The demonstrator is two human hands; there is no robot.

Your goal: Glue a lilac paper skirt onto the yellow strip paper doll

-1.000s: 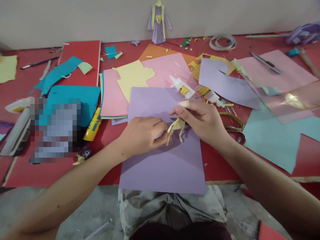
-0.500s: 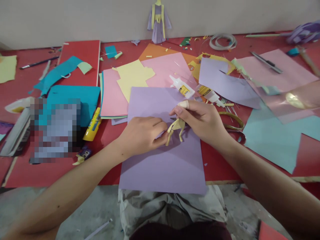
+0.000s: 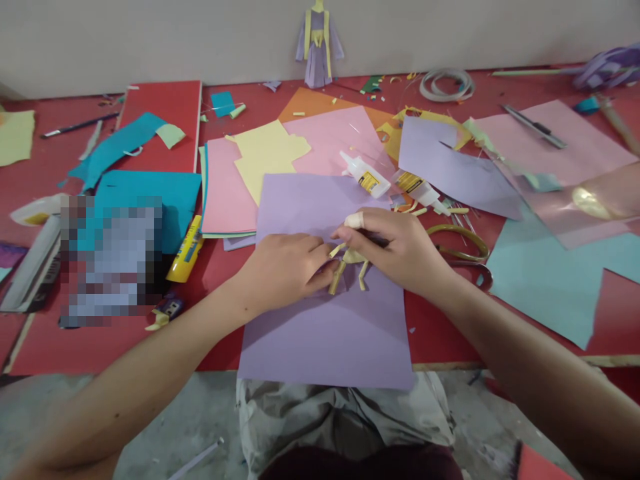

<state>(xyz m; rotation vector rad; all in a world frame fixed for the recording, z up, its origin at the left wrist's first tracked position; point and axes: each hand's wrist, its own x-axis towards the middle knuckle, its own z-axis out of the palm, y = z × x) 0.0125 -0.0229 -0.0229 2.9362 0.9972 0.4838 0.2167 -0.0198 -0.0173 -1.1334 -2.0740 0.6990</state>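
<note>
In the head view, the right hand [image 3: 393,247] has its thumb and fingers pinched together around a slim dark tool [image 3: 376,238], mostly hidden by the grip, and a pale wrap covers one fingertip. The yellow paper figure [image 3: 354,256] lies just under those fingertips, partly covered by them, with its legs pointing toward the person. The left hand [image 3: 297,267] rests on the purple sheet [image 3: 325,347], fingers curled, a fingertip touching the figure's nearer leg; whether it pinches that leg cannot be told. Beyond the right hand are two glue bottles [image 3: 369,180], side by side; just to its right lie the scissors' handles [image 3: 463,241]. Well left of the left hand lies a yellow glue stick [image 3: 185,250], and far beyond both hands a purple-and-yellow paper doll [image 3: 316,60] leans against the wall [image 3: 150,40].
</note>
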